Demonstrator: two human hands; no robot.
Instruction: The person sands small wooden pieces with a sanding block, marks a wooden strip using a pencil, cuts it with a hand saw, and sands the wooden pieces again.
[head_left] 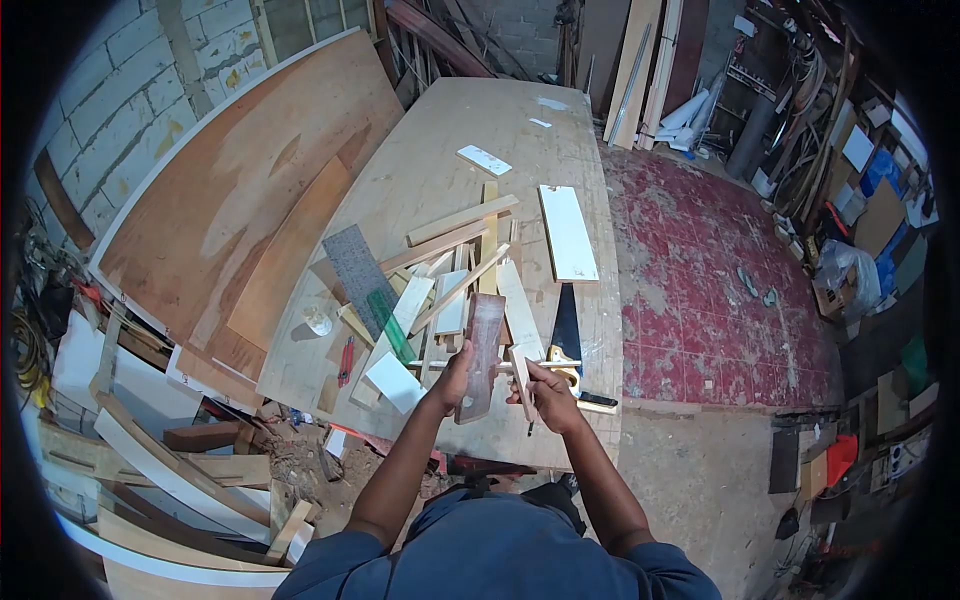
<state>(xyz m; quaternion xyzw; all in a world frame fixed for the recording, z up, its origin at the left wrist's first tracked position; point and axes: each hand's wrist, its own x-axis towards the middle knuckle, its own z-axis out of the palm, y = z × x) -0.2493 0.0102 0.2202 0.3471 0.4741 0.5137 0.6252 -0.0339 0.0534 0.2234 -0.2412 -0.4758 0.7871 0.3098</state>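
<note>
My left hand (456, 382) is wrapped round the lower left edge of a reddish-brown wooden board (483, 345), which stands tilted over the near end of the workbench. Between the fingers of my right hand (550, 395) is a short pale wood strip (521, 368), held just right of the board. A small dark tip shows below that hand, too small to name. Beside my right hand lies a handsaw (566, 325) with a black blade and a yellowish handle. Pale wood offcuts (465, 285) are piled beyond both hands.
On the workbench (470, 130) lie a white board (568, 235), a speckled grey board (358, 275), a green translucent strip (390, 325) and a red utility knife (346, 360). A large plywood sheet (230, 190) leans at the left. Red flooring (710, 290) stretches to the right.
</note>
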